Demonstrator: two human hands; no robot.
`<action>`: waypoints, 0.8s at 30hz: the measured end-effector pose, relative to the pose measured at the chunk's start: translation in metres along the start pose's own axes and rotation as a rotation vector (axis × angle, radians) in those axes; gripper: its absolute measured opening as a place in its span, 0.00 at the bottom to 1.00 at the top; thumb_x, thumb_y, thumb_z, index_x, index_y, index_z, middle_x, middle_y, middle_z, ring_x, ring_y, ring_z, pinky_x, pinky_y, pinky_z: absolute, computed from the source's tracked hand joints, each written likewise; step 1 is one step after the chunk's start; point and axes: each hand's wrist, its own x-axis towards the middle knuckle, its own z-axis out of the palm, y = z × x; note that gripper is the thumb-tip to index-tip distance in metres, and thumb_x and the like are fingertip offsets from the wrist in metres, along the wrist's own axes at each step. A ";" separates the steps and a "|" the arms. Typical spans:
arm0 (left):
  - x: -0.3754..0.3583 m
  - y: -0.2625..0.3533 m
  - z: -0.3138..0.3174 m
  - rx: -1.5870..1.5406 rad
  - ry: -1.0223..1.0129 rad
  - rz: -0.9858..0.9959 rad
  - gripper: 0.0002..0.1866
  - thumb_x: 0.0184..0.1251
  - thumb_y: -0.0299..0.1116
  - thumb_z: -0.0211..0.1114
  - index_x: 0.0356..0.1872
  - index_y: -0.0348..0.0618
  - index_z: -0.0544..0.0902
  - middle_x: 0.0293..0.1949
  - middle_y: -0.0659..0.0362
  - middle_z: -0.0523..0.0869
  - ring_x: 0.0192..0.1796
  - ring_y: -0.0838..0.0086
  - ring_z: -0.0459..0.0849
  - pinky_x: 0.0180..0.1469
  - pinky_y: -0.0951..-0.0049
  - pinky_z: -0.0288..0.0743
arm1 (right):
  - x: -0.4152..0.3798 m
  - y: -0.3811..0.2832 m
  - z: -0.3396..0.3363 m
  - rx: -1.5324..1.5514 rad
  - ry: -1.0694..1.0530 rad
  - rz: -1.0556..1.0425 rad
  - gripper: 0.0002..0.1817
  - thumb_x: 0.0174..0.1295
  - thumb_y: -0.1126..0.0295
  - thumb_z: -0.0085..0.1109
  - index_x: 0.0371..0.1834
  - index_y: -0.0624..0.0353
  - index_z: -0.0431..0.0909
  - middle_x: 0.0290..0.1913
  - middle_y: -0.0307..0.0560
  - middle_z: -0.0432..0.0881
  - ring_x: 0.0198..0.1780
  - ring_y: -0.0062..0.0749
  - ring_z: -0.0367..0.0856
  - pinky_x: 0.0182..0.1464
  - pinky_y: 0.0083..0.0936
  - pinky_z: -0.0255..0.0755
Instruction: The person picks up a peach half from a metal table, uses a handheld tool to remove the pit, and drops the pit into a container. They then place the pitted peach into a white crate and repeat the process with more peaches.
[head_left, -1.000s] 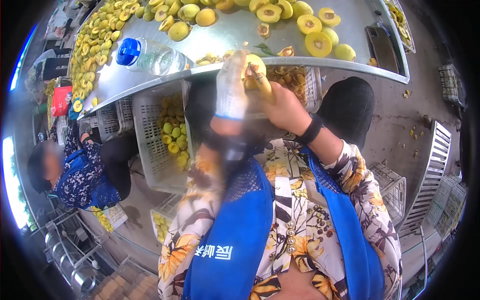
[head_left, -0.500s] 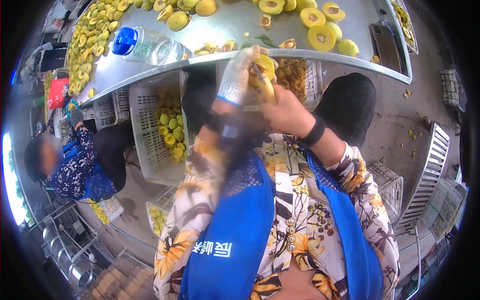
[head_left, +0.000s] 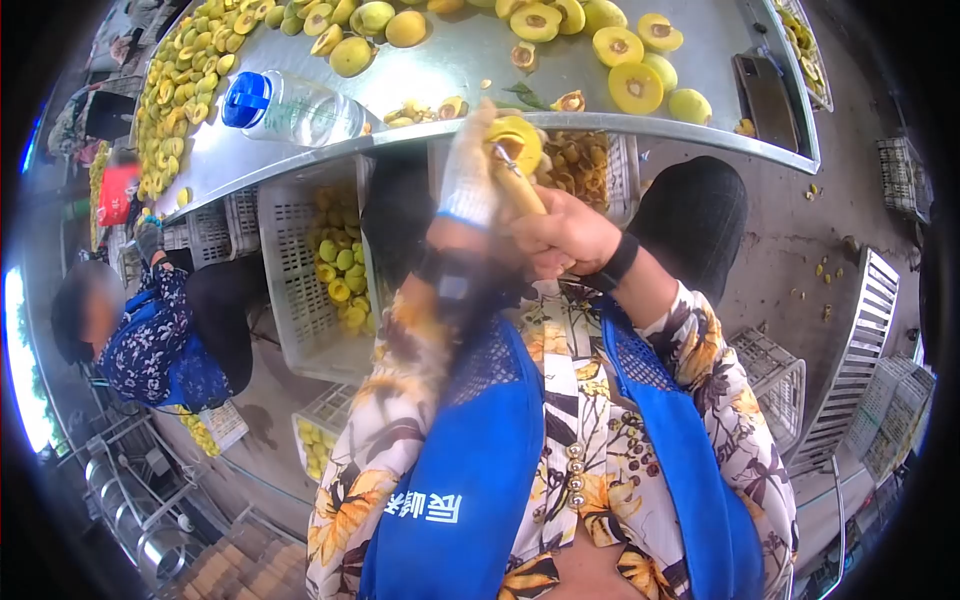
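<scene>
My left hand (head_left: 467, 178), in a whitish knit glove, grips a yellow peach half (head_left: 522, 133) just below the table's front edge. Its cut face is turned toward the tool. My bare right hand (head_left: 572, 232) is wrapped round the wooden handle of a pitting tool (head_left: 520, 188), whose thin metal tip meets the cut face of the fruit. Beneath both hands stands a crate holding brown-orange pit scraps (head_left: 578, 168), partly covered by the hands. Peach halves (head_left: 635, 87) and a few loose scraps (head_left: 568, 101) lie on the metal table (head_left: 430, 85) close by.
A water bottle with a blue lid (head_left: 300, 105) lies on the table at left, near a large heap of fruit (head_left: 190, 100). A dark phone (head_left: 766, 100) rests at right. A white crate (head_left: 290, 230) with peach halves stands left of my legs. A co-worker (head_left: 150, 330) sits farther left.
My right hand has drawn slightly toward my body with the pitting tool. The peach half in my left hand now shows more of its cut face, and the brown pit area is less visible.
</scene>
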 end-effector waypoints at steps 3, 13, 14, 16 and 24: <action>-0.001 0.013 -0.012 -0.172 0.146 0.094 0.19 0.65 0.51 0.50 0.38 0.45 0.75 0.27 0.54 0.80 0.21 0.65 0.77 0.21 0.71 0.73 | 0.013 0.006 -0.003 0.228 -0.184 -0.037 0.08 0.58 0.77 0.49 0.40 0.58 0.68 0.19 0.34 0.63 0.13 0.15 0.57 0.11 0.15 0.51; -0.123 0.081 -0.237 0.843 1.216 0.680 0.24 0.62 0.49 0.57 0.42 0.35 0.80 0.34 0.54 0.83 0.35 0.62 0.80 0.40 0.68 0.74 | 0.008 -0.002 0.003 -1.420 0.766 -0.483 0.19 0.63 0.53 0.48 0.38 0.59 0.65 0.27 0.61 0.78 0.28 0.54 0.79 0.29 0.42 0.73; -0.139 0.078 -0.259 1.041 1.252 0.604 0.24 0.61 0.49 0.57 0.40 0.33 0.80 0.34 0.50 0.83 0.36 0.60 0.80 0.41 0.67 0.73 | 0.024 -0.004 -0.016 -1.601 0.841 -0.579 0.15 0.63 0.57 0.45 0.50 0.50 0.69 0.28 0.50 0.78 0.25 0.47 0.78 0.24 0.39 0.72; -0.159 0.059 -0.295 1.278 1.290 0.532 0.25 0.61 0.49 0.57 0.35 0.30 0.81 0.32 0.46 0.84 0.35 0.59 0.80 0.43 0.65 0.72 | 0.025 -0.044 -0.022 -1.731 0.850 -0.561 0.14 0.62 0.63 0.44 0.50 0.43 0.70 0.30 0.48 0.78 0.29 0.43 0.79 0.27 0.39 0.72; -0.186 0.025 -0.298 1.726 1.262 0.215 0.32 0.54 0.57 0.60 0.50 0.40 0.77 0.46 0.44 0.81 0.49 0.54 0.79 0.51 0.58 0.70 | 0.037 -0.106 -0.061 -2.317 0.517 -0.363 0.13 0.59 0.61 0.48 0.24 0.49 0.82 0.26 0.40 0.81 0.34 0.35 0.82 0.28 0.33 0.72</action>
